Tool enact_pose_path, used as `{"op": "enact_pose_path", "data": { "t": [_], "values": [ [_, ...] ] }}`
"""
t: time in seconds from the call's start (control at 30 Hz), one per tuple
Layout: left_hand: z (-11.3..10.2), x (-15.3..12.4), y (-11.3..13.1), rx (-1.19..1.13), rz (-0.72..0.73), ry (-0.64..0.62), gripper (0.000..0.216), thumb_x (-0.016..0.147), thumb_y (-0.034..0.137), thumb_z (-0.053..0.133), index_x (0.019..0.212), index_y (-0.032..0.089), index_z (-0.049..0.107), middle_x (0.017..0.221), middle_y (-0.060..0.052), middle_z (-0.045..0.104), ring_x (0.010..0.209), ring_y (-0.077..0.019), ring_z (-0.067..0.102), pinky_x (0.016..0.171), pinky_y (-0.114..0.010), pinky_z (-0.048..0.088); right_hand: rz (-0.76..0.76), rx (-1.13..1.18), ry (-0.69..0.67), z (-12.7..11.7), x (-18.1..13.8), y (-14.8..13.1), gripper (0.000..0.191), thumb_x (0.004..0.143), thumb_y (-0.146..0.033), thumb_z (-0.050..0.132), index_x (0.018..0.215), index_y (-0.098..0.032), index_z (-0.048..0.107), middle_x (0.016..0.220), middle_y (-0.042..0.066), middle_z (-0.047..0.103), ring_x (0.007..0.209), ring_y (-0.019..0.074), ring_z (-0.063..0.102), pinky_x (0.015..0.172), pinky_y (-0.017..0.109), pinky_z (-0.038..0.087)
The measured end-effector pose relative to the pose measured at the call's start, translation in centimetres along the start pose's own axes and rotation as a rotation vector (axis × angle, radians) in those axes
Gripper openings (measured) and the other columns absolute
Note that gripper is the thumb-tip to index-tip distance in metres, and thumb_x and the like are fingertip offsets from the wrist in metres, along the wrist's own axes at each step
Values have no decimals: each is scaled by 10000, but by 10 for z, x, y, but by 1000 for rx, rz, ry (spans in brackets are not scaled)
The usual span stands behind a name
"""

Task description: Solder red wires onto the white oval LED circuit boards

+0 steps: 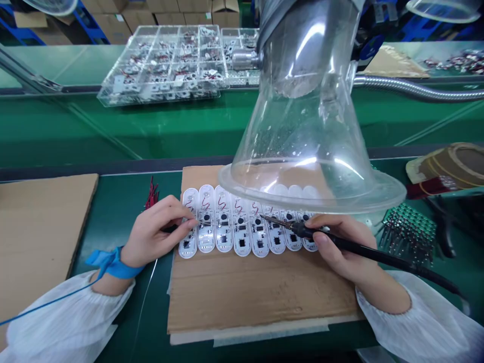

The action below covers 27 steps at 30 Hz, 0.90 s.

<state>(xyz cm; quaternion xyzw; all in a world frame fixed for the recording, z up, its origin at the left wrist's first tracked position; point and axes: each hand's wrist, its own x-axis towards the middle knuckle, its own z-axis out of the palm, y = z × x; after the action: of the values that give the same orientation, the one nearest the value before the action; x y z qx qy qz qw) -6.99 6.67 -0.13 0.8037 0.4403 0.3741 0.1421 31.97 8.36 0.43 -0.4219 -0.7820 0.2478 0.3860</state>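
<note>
Just below the dial's centre, our boards [242,244] lie in a row on cardboard [260,295]. At eight o'clock our left hand [162,229] pinches what looks like solder [150,281]; at four our right hand [346,247] grips the iron [302,230], its tip over the row. Red wires [223,202] show on the nine-o'clock boards, so we judge the soldering partway; which joints are finished, we cannot tell.

The rounded boards [241,229] are coloured white, dotted with black components [242,243] and squiggled with red wires [238,205]. Black is shown by the soldering iron [342,243], silver by the solder wire [146,290]. Bright blue is seen on the wristband [126,270], white on the sleeves [68,317], plain brown on the cardboard [245,292], dark green on the tabletop [117,206].
</note>
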Motion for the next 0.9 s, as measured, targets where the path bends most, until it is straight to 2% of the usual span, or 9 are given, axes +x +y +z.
{"op": "enact_pose_path", "data": {
  "t": [0.4, 0.63, 0.9],
  "values": [
    [1, 1, 0, 3, 3, -48, 44, 987, 170, 705, 1000, 209, 690, 836, 6, 674, 661, -106, 629, 552, -209, 511, -43, -59, -39, 0, 4, -4, 168, 1065, -423, 625, 997, -278, 673, 836, 17, 779, 667, 168, 750, 594, 272, 581],
    [-2, 0, 0, 22, -3, -25, 40, 987, 180, 702, 981, 217, 690, 816, 5, 680, 653, -113, 622, 540, -219, 493, 8, 52, 13, -3, -2, -2, 175, 1080, -446, 605, 1054, -298, 694, 900, 43, 771, 770, 214, 752, 647, 323, 596],
    [-3, 0, 0, 0, -17, -12, 33, 980, 194, 703, 982, 225, 692, 803, 4, 676, 649, -115, 612, 524, -225, 473, -7, 46, -48, 2, 1, -6, 193, 1087, -458, 591, 1051, -292, 683, 888, 35, 770, 759, 200, 754, 640, 305, 587]
  ]
}}
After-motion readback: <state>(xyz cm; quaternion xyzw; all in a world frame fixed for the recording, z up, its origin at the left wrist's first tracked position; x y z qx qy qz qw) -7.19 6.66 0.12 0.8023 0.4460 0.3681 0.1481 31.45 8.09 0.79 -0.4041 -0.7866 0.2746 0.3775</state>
